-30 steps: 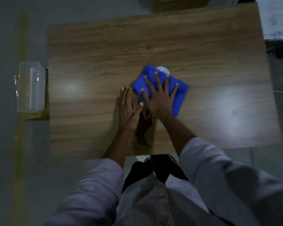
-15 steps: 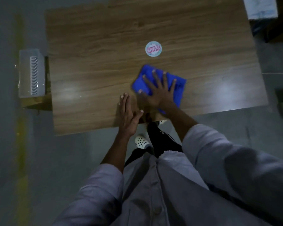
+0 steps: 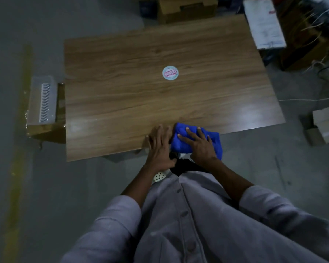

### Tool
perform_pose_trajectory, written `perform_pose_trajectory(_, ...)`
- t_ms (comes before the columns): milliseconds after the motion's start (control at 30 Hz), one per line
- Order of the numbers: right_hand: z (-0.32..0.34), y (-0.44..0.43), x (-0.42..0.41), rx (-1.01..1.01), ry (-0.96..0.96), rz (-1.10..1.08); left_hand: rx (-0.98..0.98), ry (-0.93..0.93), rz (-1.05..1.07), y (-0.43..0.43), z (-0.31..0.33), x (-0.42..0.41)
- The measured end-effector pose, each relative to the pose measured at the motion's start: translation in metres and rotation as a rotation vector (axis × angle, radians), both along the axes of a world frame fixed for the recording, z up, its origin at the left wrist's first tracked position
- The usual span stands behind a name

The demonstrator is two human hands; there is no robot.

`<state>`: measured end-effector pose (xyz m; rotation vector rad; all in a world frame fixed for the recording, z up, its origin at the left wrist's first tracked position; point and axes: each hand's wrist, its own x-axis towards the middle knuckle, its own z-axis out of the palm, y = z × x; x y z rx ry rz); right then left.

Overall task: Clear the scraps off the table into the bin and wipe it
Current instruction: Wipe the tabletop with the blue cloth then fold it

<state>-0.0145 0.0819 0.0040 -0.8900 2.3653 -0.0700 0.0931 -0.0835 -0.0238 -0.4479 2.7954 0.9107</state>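
Cloth (image 3: 179,147) — now at edge, seemingly crosswise

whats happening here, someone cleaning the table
A person is wiping the wooden table with a blue cloth. The right hand presses flat on the cloth at the near edge, where part of it hangs over. The left hand lies flat beside it, touching the cloth. A round sticker sits mid-table.
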Motion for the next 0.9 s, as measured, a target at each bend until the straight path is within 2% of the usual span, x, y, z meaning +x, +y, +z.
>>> perform_pose_trajectory(133,0.02,-0.021,-0.005,-0.241,-0.161,0.084,-0.147,0.007,-0.171,0.0,0.016,-0.006)
perform_pose_trajectory(267,0.047,-0.037,-0.023,-0.391,-0.085,-0.012,-0.053,0.152,-0.113,-0.019,0.027,-0.036)
perform_pose_trajectory(333,0.053,-0.037,-0.039,-0.478,-0.002,-0.083,-0.072,0.193,-0.1,-0.034,0.037,-0.057)
perform_pose_trajectory(433,0.059,-0.038,-0.074,-0.452,0.096,-0.164,-0.12,0.099,-0.068,-0.058,0.062,-0.094)
perform_pose_trajectory(633,0.065,-0.071,-0.16,-0.49,0.046,-0.198,-0.165,-0.125,-0.16,-0.103,0.085,-0.18)
perform_pose_trajectory(800,0.08,-0.129,-0.267,-0.615,0.165,-0.265,-0.231,-0.051,-0.117,-0.152,0.096,-0.29)
perform_pose_trajectory(900,0.067,-0.17,-0.347,-0.657,0.221,-0.27,-0.243,0.118,-0.007,-0.18,0.089,-0.358)
